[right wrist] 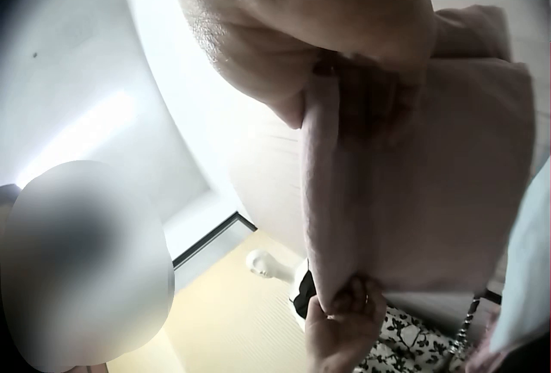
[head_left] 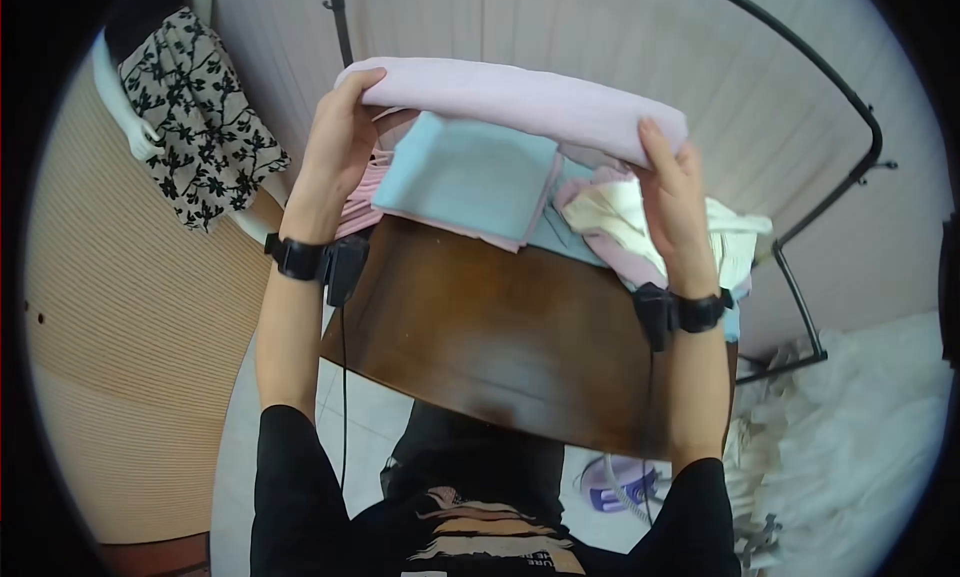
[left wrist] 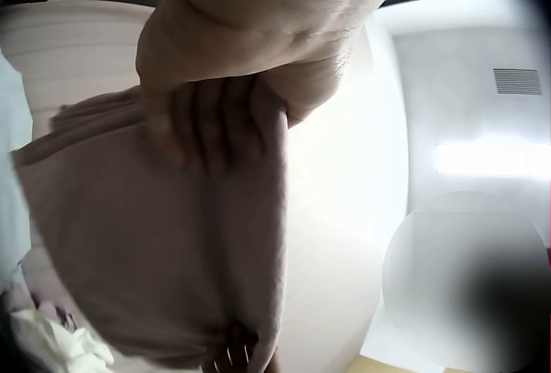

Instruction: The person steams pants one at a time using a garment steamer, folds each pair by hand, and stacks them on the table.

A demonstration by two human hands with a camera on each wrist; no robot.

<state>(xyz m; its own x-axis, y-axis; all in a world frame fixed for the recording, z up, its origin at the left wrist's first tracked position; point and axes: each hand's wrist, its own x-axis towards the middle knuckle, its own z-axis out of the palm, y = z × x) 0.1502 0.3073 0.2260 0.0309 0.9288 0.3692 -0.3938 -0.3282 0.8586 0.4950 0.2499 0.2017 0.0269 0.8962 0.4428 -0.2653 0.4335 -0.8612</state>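
Observation:
A folded pale pink cloth (head_left: pixel 520 102) is held up above the far side of the table, its folded edge toward the head camera. The left hand (head_left: pixel 340 142) grips its left end, thumb on top; in the left wrist view that hand's fingers (left wrist: pixel 215 123) lie against the cloth's underside (left wrist: pixel 172 226). The right hand (head_left: pixel 672 192) pinches the right end, thumb on top, and the right wrist view shows its fingers against the cloth (right wrist: pixel 430 183). Beneath and beyond lies a folded light blue cloth (head_left: pixel 470 177) on pink fabric.
Brown wooden table (head_left: pixel 470 317); crumpled cream and pink garments (head_left: pixel 610 212) at its far right; striped pink fabric (head_left: pixel 362 202) at far left. A black metal rack (head_left: pixel 870 127) stands behind, a mannequin in a floral skirt (head_left: pixel 200 127) at left, white fabric (head_left: pixel 860 427) at right, a purple appliance (head_left: pixel 615 482) below.

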